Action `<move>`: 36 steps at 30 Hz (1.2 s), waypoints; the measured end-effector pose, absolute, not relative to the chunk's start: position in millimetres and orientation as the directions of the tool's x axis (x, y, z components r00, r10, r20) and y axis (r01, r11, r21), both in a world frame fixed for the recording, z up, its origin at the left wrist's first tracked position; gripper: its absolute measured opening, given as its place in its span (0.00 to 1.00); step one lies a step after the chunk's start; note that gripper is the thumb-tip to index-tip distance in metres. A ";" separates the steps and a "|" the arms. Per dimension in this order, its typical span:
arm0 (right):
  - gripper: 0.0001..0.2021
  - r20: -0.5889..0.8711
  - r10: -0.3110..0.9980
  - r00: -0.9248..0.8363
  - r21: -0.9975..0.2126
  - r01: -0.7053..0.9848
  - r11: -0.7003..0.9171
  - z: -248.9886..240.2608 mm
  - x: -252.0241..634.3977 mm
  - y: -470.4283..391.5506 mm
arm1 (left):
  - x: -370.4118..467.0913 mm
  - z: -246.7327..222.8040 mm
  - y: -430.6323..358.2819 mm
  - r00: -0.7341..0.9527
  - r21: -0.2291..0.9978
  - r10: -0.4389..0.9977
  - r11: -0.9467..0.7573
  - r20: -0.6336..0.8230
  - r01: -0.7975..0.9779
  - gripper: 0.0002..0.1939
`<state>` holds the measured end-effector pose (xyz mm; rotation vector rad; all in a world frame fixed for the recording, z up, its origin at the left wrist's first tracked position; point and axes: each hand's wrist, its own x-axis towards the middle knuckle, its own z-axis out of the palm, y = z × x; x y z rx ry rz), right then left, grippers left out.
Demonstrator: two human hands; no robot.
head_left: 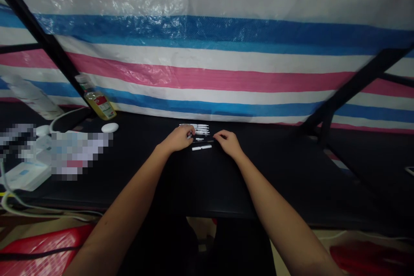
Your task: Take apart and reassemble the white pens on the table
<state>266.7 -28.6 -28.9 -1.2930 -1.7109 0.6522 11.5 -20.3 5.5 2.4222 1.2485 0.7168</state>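
Observation:
Several slim white pens (202,128) lie side by side at the back of the black tabletop. My left hand (179,138) is beside their left end, its fingers closed on a small pale piece (189,136) too blurred to name. My right hand (228,142) is closed in a pinch by the tip of a thin dark pen refill (207,141), which lies or hangs between both hands. A short white pen part (199,139) lies just behind the refill. In front of it rests a white pen barrel (202,148), slightly tilted to the right.
A bottle of yellow liquid (101,104), a white oval object (110,127) and a white box (27,176) with cables stand on the left. Black metal posts (349,84) slant up on both sides. A striped plastic sheet (207,58) hangs behind the tabletop (207,189).

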 end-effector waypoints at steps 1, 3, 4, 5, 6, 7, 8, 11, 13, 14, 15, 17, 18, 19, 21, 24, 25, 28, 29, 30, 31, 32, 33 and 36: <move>0.10 0.320 0.944 -0.077 -0.819 0.478 0.317 -29.0 266.9 -28.3 | 11.9 4.3 -19.7 0.486 0.504 0.828 -0.558 0.281 0.659 0.10; 0.10 0.311 0.948 -0.070 -0.831 0.463 0.307 -29.2 267.0 -28.1 | 12.2 3.0 -19.3 0.473 0.523 0.838 -0.541 0.271 0.658 0.09; 0.10 0.306 0.950 -0.066 -0.837 0.457 0.302 -29.4 266.9 -28.1 | 12.1 2.9 -19.4 0.469 0.529 0.842 -0.534 0.266 0.659 0.09; 0.10 0.300 0.952 -0.062 -0.841 0.454 0.295 -29.6 266.9 -28.1 | 11.8 3.1 -19.6 0.467 0.532 0.845 -0.530 0.262 0.661 0.09; 0.11 0.292 0.955 -0.056 -0.845 0.453 0.285 -29.8 266.9 -28.0 | 11.5 3.7 -20.0 0.465 0.533 0.847 -0.527 0.259 0.663 0.08; 0.11 0.284 0.958 -0.052 -0.848 0.453 0.276 -30.0 267.0 -28.0 | 11.1 4.5 -20.3 0.464 0.532 0.848 -0.525 0.257 0.664 0.08; 0.11 0.276 0.960 -0.048 -0.852 0.450 0.268 -30.1 267.1 -27.9 | 10.6 5.5 -20.6 0.461 0.533 0.850 -0.522 0.256 0.666 0.07; 0.11 0.250 0.968 -0.033 -0.870 0.432 0.239 -30.1 267.9 -27.7 | 8.7 6.7 -20.1 0.426 0.562 0.870 -0.488 0.249 0.668 0.05; 0.12 0.224 0.974 -0.019 -0.884 0.418 0.211 -29.7 268.8 -27.3 | 7.0 4.2 -17.9 0.367 0.615 0.898 -0.434 0.242 0.658 0.05; 0.12 0.208 0.978 -0.012 -0.890 0.411 0.195 -29.4 269.1 -27.0 | 6.0 1.7 -16.2 0.328 0.652 0.916 -0.396 0.232 0.646 0.06; 0.13 0.194 0.981 -0.006 -0.896 0.405 0.180 -29.0 269.4 -26.6 | 5.0 -1.4 -14.3 0.292 0.693 0.931 -0.359 0.220 0.625 0.07; 0.13 0.168 0.986 0.006 -0.906 0.396 0.152 -28.1 269.3 -25.3 | 3.2 -8.4 -10.1 0.231 0.792 0.962 -0.255 0.148 0.555 0.09; 0.13 0.156 0.988 0.011 -0.908 0.396 0.138 -27.5 269.0 -24.2 | 2.6 -11.6 -8.0 0.212 0.833 0.970 -0.215 0.120 0.510 0.09; 0.13 0.143 0.990 0.016 -0.907 0.404 0.124 -26.8 268.5 -22.7 | 2.1 -14.2 -6.2 0.196 0.869 0.975 -0.183 0.102 0.460 0.09; 0.13 0.122 0.992 0.022 -0.891 0.443 0.099 -25.2 267.2 -18.5 | 1.6 -17.2 -3.7 0.179 0.919 0.981 -0.136 0.073 0.369 0.08; 0.12 0.085 0.996 0.004 -0.848 0.525 0.070 -22.5 265.5 -9.8 | 1.8 -16.8 -2.6 0.168 0.951 0.985 -0.087 0.038 0.296 0.08; 0.11 0.065 0.998 -0.001 -0.843 0.535 0.056 -21.9 265.3 -7.0 | 2.0 -16.1 -2.7 0.168 0.956 0.985 -0.078 0.030 0.284 0.09; 0.11 0.022 1.000 0.015 -0.876 0.481 0.011 -21.6 265.9 -2.0 | 2.3 -14.7 -2.9 0.167 0.966 0.986 -0.063 0.021 0.251 0.10; 0.11 0.027 0.999 0.031 -0.895 0.445 0.011 -22.2 266.4 -1.9 | 2.4 -14.7 -2.8 0.169 0.969 0.986 -0.058 0.018 0.240 0.10; 0.11 0.042 0.998 0.049 -0.912 0.409 0.018 -23.0 266.8 -2.6 | 2.5 -14.9 -2.5 0.170 0.972 0.985 -0.053 0.014 0.229 0.10; 0.12 0.064 0.995 0.070 -0.927 0.373 0.033 -24.0 267.3 -3.9 | 2.6 -15.3 -2.2 0.172 0.974 0.985 -0.049 0.010 0.221 0.11; 0.12 0.081 0.993 0.085 -0.938 0.345 0.047 -25.0 267.7 -5.7 | 2.7 -15.8 -1.7 0.175 0.975 0.984 -0.047 0.008 0.216 0.11; 0.12 0.098 0.990 0.098 -0.943 0.328 0.061 -25.9 267.9 -7.6 | 2.9 -16.3 -1.3 0.178 0.975 0.984 -0.048 0.009 0.217 0.10; 0.12 0.139 0.987 0.080 -0.938 0.330 0.106 -27.8 267.3 -12.7 | 3.7 -17.4 -1.2 0.161 0.957 0.986 -0.090 0.047 0.276 0.09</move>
